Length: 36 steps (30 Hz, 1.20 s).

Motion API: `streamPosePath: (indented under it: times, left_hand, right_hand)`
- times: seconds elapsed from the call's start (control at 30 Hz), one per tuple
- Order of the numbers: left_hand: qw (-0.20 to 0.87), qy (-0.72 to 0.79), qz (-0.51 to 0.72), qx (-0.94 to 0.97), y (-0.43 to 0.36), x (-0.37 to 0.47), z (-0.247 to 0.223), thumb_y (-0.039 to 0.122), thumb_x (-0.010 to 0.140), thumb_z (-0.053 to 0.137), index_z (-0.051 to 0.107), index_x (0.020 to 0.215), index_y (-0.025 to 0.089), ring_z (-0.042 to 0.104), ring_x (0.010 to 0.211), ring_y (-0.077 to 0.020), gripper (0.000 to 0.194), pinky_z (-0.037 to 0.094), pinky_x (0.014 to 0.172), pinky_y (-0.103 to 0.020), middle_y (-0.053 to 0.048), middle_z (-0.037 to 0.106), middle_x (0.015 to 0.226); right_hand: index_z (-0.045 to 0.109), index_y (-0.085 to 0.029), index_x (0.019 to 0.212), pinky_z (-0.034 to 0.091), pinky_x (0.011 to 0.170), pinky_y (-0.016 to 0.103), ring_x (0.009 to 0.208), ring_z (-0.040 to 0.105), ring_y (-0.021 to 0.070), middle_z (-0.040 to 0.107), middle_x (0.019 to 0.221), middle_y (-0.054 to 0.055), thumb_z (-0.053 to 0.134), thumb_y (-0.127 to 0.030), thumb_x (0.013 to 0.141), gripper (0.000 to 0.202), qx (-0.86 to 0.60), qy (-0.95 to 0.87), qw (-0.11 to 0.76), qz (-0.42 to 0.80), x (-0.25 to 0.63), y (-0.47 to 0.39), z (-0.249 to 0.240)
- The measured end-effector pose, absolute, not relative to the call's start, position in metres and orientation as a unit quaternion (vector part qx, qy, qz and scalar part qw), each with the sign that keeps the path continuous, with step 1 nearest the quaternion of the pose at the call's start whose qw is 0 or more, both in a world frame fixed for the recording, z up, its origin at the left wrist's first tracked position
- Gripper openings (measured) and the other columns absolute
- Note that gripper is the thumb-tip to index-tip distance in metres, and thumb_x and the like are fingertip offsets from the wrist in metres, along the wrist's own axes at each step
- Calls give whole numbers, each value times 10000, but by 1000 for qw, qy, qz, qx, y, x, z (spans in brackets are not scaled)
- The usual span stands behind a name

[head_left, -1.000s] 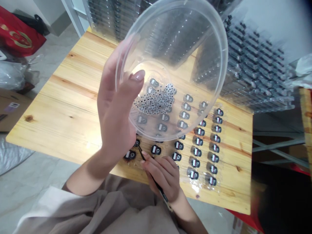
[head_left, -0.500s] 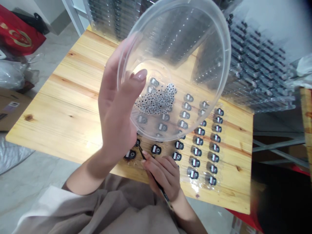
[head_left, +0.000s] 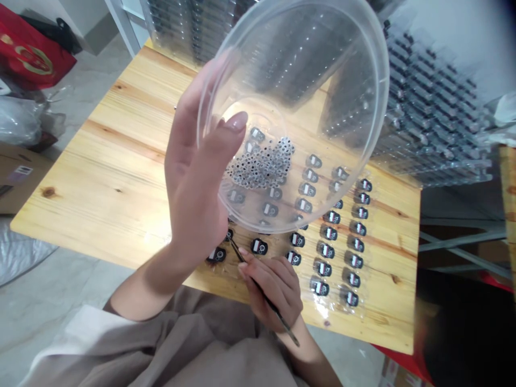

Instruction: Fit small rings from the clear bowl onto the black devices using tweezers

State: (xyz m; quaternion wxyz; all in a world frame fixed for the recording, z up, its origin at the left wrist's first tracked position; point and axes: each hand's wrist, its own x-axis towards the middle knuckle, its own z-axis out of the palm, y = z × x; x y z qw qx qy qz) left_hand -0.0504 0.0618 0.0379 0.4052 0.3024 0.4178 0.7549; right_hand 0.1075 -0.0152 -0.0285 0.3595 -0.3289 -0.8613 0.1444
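My left hand (head_left: 193,183) grips a clear plastic tub (head_left: 382,97) by its wall, thumb inside, tilted above the table. A heap of small silvery rings (head_left: 262,167) lies in the tub. In my right hand (head_left: 276,287) is a slim dark pen-like tool (head_left: 278,314), pinched between the fingers. Its tip meets a small black piece partly hidden below my left hand. Rows of such black pieces (head_left: 259,246) with white labels sit in clear plastic trays (head_left: 321,310); some show only through the tub.
The wooden table (head_left: 80,177) carries stacked clear trays (head_left: 439,107) along its back and right. On the floor to the left are a red bag (head_left: 36,54), plastic wrapping (head_left: 18,123) and a cardboard box (head_left: 20,183). Dark cloth (head_left: 463,328) is at the lower right.
My right hand has moved slightly right, and the tool's rear end now shows farther out past the hand. The tub has shifted a little to the right in view.
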Motion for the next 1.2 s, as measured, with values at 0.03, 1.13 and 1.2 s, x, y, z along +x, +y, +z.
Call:
streamPosePath:
  times: [0.03, 1.13, 1.2]
  left_hand:
    - [406, 420, 754, 301, 61, -49, 39, 149, 823, 544, 606, 983, 312, 289, 1399, -204, 237, 443, 1065, -335, 124, 550, 1266]
    - [400, 373, 772, 323, 63, -50, 31, 156, 847, 546, 616, 1016, 260, 372, 1340, -140, 210, 503, 955, -239, 92, 540, 1268]
    - [400, 384, 765, 327, 62, -51, 32, 182, 847, 568, 629, 994, 277, 341, 1367, -151, 185, 499, 981, -239, 128, 550, 1254]
  right_hand:
    - [610, -124, 979, 462, 599, 293, 688, 641, 133, 739, 959, 92, 558, -32, 834, 179, -335, -855, 365, 156, 108, -16, -29]
    - [596, -173, 1081, 459, 655, 296, 748, 664, 141, 730, 1018, 61, 600, -11, 790, 333, -365, -831, 373, 192, 108, -21, -39]
    - [595, -171, 1076, 456, 647, 293, 744, 663, 142, 736, 996, 58, 595, -8, 790, 329, -363, -834, 374, 181, 108, -20, -38]
